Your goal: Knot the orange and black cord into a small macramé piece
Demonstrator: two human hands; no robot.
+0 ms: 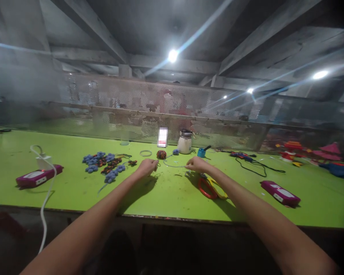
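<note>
Near the table's middle, my left hand (148,167) is closed in a pinch, with a thin dark strand of yarn at its fingertips. Just beyond it lies a small ball of dark and orange yarn (161,154). My right hand (197,164) pinches the end of a grey-blue yarn strand (173,166), which curves back towards a small blue ball (176,152). Under my right forearm are scissors with red and yellow handles (208,189). To the left of my left hand lie several blue flower-shaped yarn pieces (99,158) and dark-orange ones (111,165).
A ring (145,153), a lit phone (162,137), a pale jar (185,142) and a small blue container (201,152) stand farther back. Purple power strips (40,176) flank both sides, the left one with a white cable. Dark cords (249,160) lie right. A mesh partition (137,110) runs behind.
</note>
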